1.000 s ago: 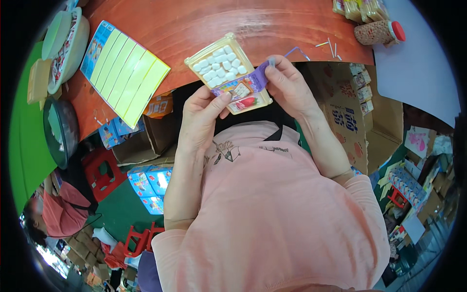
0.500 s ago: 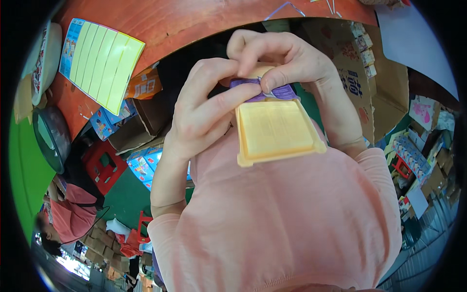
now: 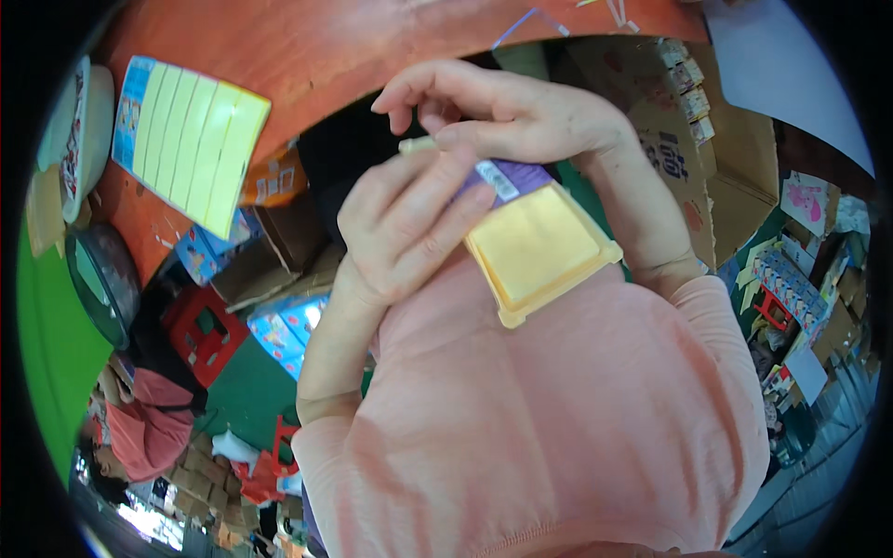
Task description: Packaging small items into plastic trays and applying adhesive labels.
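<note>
A shallow yellow plastic case (image 3: 538, 244) with a raised rim and corner tabs is tilted in front of my chest. Across its upper part runs a purple label (image 3: 532, 179) with a small white barcode patch. My left hand (image 3: 409, 219) is closed on the case's left side, its fingers lying over the label. Just above, my right hand (image 3: 507, 110) has its fingers loosely bent and apart. Its thumb is close to my left fingertips, and whether it touches the case I cannot tell. The case's far end is mostly hidden by both hands.
A yellow sticker sheet (image 3: 191, 139) overhangs the red-brown table (image 3: 307, 60). An open cardboard box (image 3: 744, 177) stands at right, a white basin (image 3: 93, 130) at far left. Below are a red stool (image 3: 206, 335) and blue printed boxes (image 3: 284, 330). A person in pink (image 3: 149, 423) sits lower left.
The case has turned so its lower end points more to the right. My right hand has moved left, its fingers coming away from the label. My left fingers now lie over the label.
</note>
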